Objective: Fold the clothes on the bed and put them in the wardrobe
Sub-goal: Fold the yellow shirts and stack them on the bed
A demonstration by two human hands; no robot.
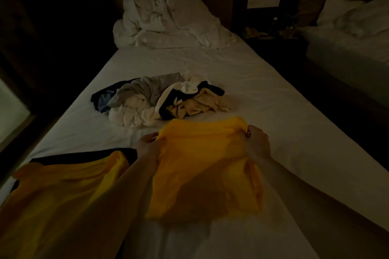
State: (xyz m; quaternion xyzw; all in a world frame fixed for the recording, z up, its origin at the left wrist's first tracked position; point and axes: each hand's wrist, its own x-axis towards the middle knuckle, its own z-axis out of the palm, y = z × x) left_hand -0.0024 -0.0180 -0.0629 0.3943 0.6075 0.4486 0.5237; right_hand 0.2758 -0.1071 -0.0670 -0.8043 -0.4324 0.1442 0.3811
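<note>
A yellow garment [202, 166] lies partly folded on the white bed [273, 132] in front of me. My left hand [147, 143] pinches its far left corner and my right hand [257, 140] grips its far right corner. Just beyond it sits a heap of unfolded clothes [160, 99] in grey, white, black, blue and beige. At the near left lies a second yellow cloth [69, 191] over something black. No wardrobe shows in this dim view.
A crumpled white duvet [166, 17] is piled at the head of the bed. A second bed [353, 33] stands at the right, with a dark nightstand [271, 31] holding small items between the two. Dark floor runs along both sides of the bed.
</note>
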